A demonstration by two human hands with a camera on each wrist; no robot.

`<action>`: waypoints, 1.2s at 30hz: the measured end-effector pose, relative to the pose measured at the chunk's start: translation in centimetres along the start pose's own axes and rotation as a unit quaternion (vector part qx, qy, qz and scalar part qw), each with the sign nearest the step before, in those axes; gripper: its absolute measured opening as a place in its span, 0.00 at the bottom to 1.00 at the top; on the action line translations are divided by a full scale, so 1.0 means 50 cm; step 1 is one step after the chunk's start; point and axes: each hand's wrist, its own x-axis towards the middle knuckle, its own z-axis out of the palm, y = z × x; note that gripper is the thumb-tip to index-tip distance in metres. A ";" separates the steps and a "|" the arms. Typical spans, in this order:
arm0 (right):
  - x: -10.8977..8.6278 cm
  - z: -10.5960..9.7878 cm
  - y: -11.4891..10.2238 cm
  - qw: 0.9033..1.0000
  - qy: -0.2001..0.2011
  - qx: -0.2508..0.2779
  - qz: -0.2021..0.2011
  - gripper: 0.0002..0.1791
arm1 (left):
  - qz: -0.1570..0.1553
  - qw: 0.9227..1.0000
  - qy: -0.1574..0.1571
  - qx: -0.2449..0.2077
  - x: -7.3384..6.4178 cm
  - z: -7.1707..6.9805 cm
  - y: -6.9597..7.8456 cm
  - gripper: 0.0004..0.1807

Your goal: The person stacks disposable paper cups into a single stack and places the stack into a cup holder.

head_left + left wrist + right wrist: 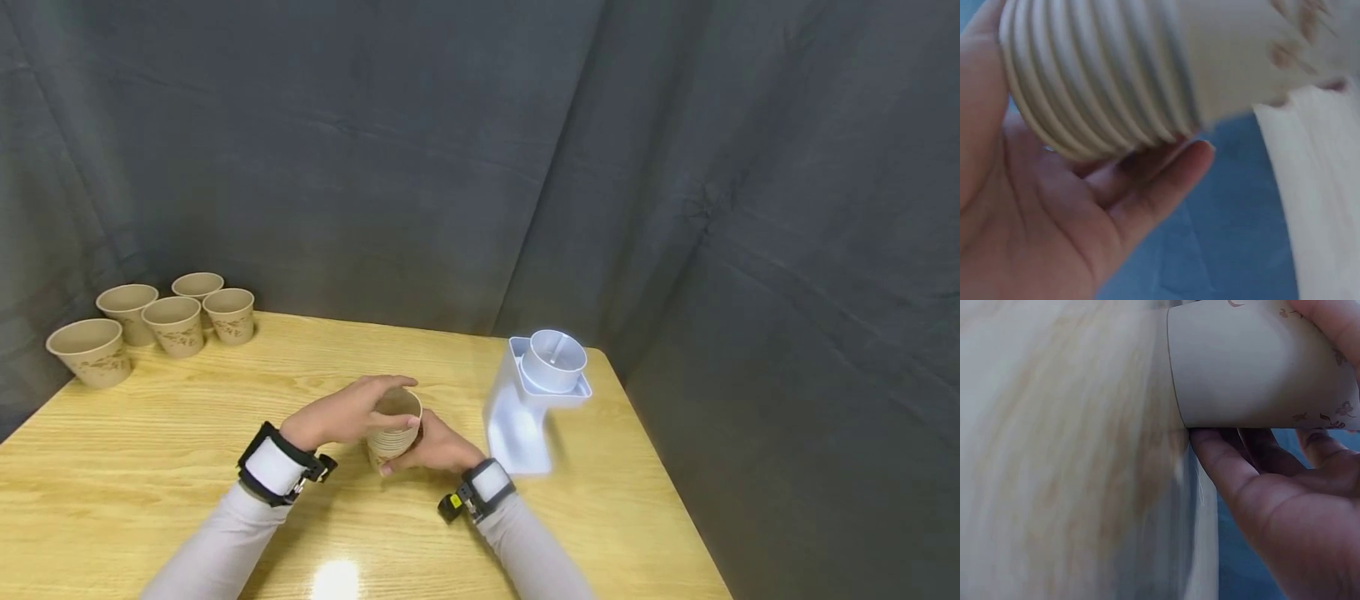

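Between both hands stands a stack of tan paper cups (386,442), its open mouth facing up in the head view. My left hand (339,414) grips it at the top, thumb along the near side of the rim and fingers on the far side. The left wrist view has several stacked rims of these paper cups (1100,72) against the palm. Lower down, my right hand (441,447) holds the stack from the right, thumb on the near side. A brown leaf print marks the cup wall (1241,369) in the right wrist view, where fingertips reach the base beside the table.
Several separate paper cups (174,325) stand upright at the back left of the wooden table (300,358). To the right of my hands is a white stand (517,433) topped by a round white cup-like holder (553,367). Dark curtains (360,167) hang behind and to the right.
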 end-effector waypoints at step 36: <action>0.006 0.004 0.004 0.999 0.018 0.027 -0.010 0.50 | -0.116 0.963 0.213 0.116 -0.050 -0.235 -0.344 0.35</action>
